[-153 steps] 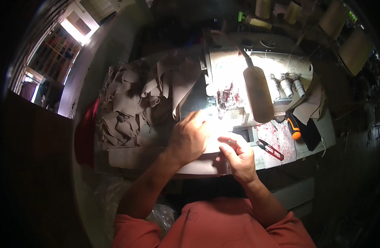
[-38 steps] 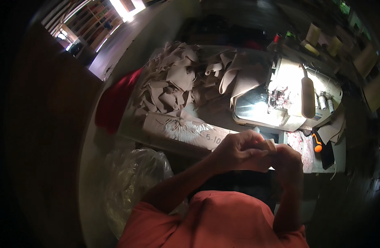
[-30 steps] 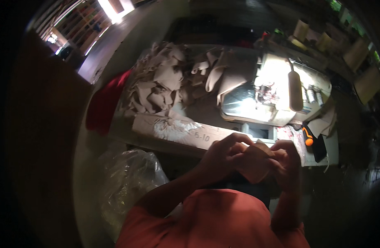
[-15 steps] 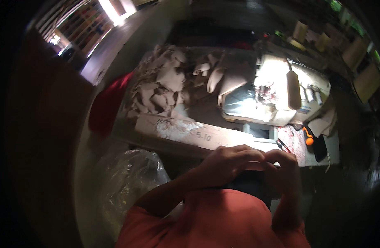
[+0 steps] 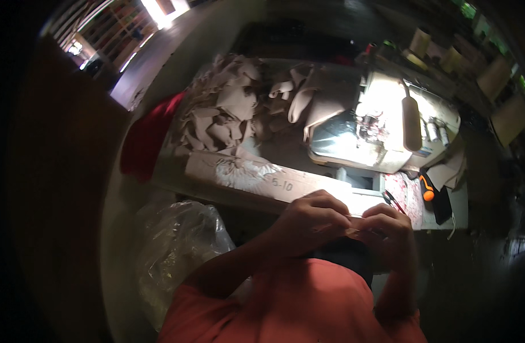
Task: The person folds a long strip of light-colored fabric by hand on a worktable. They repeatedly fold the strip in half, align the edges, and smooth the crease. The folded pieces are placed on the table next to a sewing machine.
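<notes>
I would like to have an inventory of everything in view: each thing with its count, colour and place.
Table: 1, greyish, centre
Fabric pieces: many, beige, heaped at table's left
Long strip: 1, beige, along front edge
Sewing machine: 1, white, right of centre
Lamp: 1, tan, over the machine
Thread cones: several, yellowish, upper right
Speckled sheet: 1, white and red, table's right
Slim tool: 1, red and dark, on the sheet
Handled tool: 1, orange and black, far right
Flat object: 1, black, beside it
Plastic bag: 1, clear, lower left
Cloth: 1, red, left edge
Shelves: count unclear, brownish, upper left
Small piece: 1, beige, held, front centre
Shirt: 1, coral, bottom
Left fingers: count unclear, shadowed, gripping the piece
Right fingers: likewise, opposite end
</notes>
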